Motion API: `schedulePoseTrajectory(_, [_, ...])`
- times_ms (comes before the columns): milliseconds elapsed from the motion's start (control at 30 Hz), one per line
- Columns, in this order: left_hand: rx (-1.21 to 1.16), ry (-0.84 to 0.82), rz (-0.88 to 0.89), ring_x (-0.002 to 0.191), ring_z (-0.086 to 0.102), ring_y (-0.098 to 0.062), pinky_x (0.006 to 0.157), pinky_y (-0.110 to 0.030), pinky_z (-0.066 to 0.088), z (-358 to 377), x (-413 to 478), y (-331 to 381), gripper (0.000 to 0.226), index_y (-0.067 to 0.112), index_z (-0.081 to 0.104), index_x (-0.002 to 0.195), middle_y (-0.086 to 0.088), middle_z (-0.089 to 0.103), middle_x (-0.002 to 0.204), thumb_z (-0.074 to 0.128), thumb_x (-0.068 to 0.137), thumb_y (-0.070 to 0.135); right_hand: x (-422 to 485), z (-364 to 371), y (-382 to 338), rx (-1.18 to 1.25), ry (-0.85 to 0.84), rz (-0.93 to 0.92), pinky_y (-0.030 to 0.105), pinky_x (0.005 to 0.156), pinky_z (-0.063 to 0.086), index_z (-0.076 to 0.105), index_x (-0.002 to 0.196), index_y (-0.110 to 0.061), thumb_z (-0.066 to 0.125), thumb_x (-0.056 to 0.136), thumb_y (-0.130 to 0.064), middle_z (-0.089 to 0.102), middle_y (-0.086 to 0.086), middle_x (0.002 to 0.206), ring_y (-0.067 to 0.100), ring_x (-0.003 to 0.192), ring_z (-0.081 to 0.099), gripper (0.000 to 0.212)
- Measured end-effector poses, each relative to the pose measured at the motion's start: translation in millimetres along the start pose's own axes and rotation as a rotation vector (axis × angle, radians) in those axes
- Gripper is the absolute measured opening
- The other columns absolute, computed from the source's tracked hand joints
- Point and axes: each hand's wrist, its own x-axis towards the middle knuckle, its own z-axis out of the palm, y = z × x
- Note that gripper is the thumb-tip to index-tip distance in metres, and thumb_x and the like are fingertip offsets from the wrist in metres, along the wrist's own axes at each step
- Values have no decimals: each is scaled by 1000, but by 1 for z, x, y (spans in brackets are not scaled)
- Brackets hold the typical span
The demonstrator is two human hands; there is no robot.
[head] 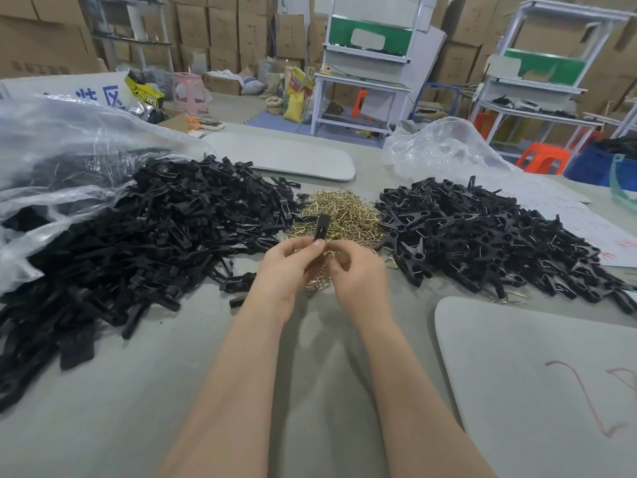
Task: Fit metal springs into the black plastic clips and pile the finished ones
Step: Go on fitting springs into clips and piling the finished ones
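Hundreds of black clip parts (138, 236) lie heaped at our left, so we judge much work remains. Our left hand (289, 267) pinches one black clip (321, 226) upright over the brass springs (344, 212); our right hand (358, 274) curls beside it, whether on a spring we cannot tell. Rightward, the finished pile (482, 239) is already large.

Workshop bright and evenly lit, diffuse light from above; no hard highlights. Soft, faint shadows under forearms on grey table (172, 391). White glare on clear plastic bag (51, 139) at left. Left clip heap (155, 229) and right clip heap (482, 232) read as near-solid black, detail lost. Spring pile (344, 212) glints gold. Black clip (322, 227) in left hand (293, 267) slightly soft. Wide-angle lens bends workbench frames (365, 56), stronger toward edges. Cartons (220, 29) behind blurred, smeared.
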Motion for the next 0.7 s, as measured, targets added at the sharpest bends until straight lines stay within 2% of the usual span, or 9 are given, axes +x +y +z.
schedulePoseTrajectory(67, [-6,6,1,78,64,-14,75,-20,55,0,0,0,15,3,60,103,-9,65,90,63,88,4,0,1,1,-6,26,-29,25,80,49,71,100,-8,61,88,-5,70,6,87,19,82,64,17])
schedulePoseTrajectory(133, [29,30,20,78,62,-13,80,-24,53,0,1,-1,10,8,60,97,-5,64,86,64,88,7,2,1,3,59,41,29,40,79,54,70,93,-9,61,89,-8,69,6,81,24,78,67,10])
schedulePoseTrajectory(200, [230,107,104,78,58,-11,84,-28,50,-2,3,-4,9,14,61,92,-1,61,83,68,86,12,6,-3,6,142,75,122,45,74,57,64,83,-15,59,90,-8,66,1,73,24,70,69,11])
schedulePoseTrajectory(300, [594,189,290,79,57,-7,77,-17,46,-2,4,-7,13,19,63,92,6,61,83,72,83,18,11,-12,9,356,104,314,36,74,58,59,77,-19,57,92,-6,65,1,72,23,75,70,20])
schedulePoseTrajectory(367, [728,176,370,77,57,-5,69,-8,43,-1,2,-8,16,24,59,86,11,61,80,71,82,15,13,-15,10,388,87,350,31,78,55,60,76,-16,59,91,-6,65,2,75,22,81,67,18])
schedulePoseTrajectory(467, [912,147,435,83,60,-13,76,-20,48,0,1,-13,21,29,54,81,8,63,84,68,83,13,14,-21,9,150,143,237,14,71,46,64,79,-20,65,88,-14,63,-9,73,8,74,60,11])
schedulePoseTrajectory(533, [1020,138,475,89,59,-16,82,-30,48,1,-1,-14,14,23,59,90,5,63,93,66,84,13,15,-25,4,320,180,246,14,67,49,66,80,-17,65,88,-11,64,-8,70,4,66,60,10])
schedulePoseTrajectory(600, [1083,129,532,90,57,-16,82,-31,46,1,-1,-15,16,19,61,98,5,61,97,66,84,13,15,-30,-3,591,141,326,16,61,52,66,81,-13,64,88,-6,66,-4,65,2,58,62,11])
schedulePoseTrajectory(700, [1116,141,598,87,55,-14,77,-26,44,1,-1,-15,15,18,62,99,8,57,94,66,85,13,15,-34,-6,580,71,360,15,60,51,66,79,-13,65,88,-9,69,-4,64,2,58,61,10])
